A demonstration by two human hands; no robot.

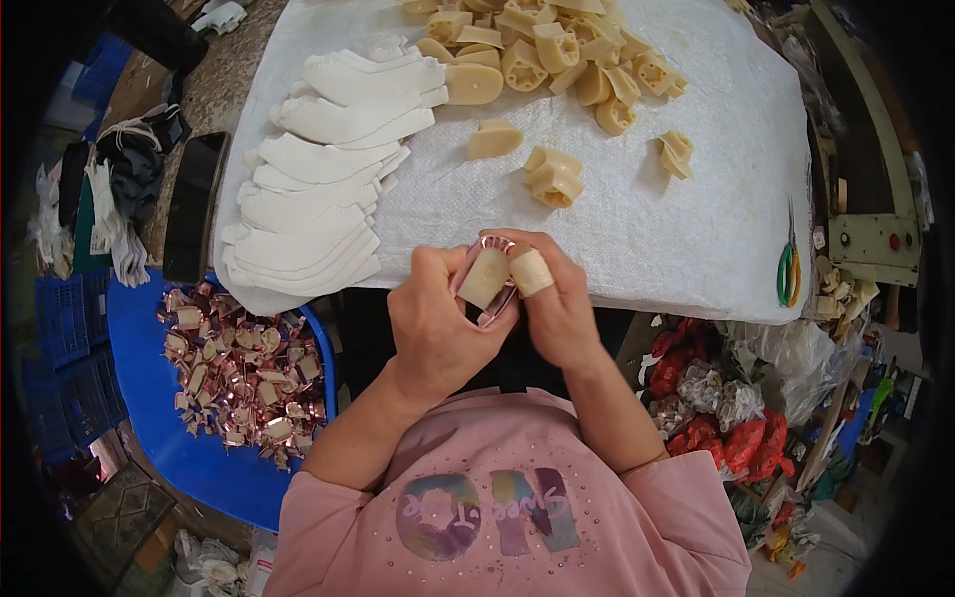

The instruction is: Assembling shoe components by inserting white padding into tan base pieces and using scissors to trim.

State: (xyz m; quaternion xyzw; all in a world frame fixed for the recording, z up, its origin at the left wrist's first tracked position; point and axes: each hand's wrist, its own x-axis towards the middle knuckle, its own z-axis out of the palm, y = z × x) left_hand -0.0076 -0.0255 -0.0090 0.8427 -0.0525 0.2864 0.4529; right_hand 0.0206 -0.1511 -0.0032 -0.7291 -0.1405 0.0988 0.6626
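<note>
Pink sleeves and two bare hands meet over the near edge of a white-covered bench (696,249), working a cream shoe heel into a shiny rose-gold wrap.

Head view: the left hand (438,323) and the right hand (557,303), its forefinger taped, both pinch the heel block (484,277) and its metallic cover (476,261) just above the bench edge. The block looks light and rigid, the foil-like cover thin, slick and easily creased; its sides seem the safest hold. Fingers hide the cover's far side. Loose heel blocks (542,45) and white cut pieces (318,169) lie beyond; finished rose-gold heels (244,373) fill a blue tray.
</note>
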